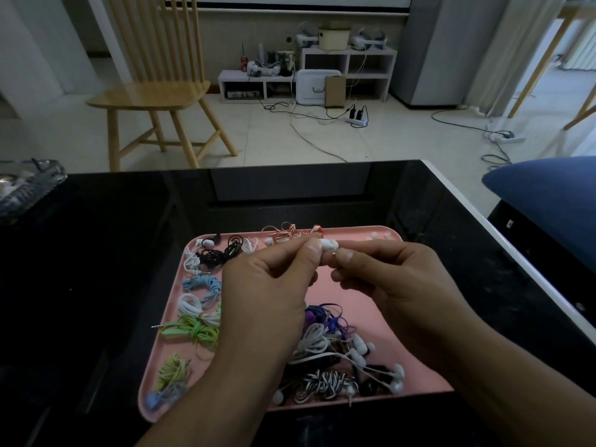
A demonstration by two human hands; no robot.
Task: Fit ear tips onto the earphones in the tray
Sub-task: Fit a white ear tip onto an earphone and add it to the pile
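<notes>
2 hands [325,279] above a pink tray [361,291] of coiled earphones [193,330], both pinching 1 white earbud [328,246].

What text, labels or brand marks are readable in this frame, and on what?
None readable.
Red can on the far low shelf: has markings, too small and blurred to read.
Cardboard box by the shelf: no legible print.
Pink tray, the earphone pinched between left hand and right hand: no visible lettering.

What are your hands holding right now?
Left hand: pinching the white earbud.
Right hand: pinching the same earbud from the other side.
</notes>
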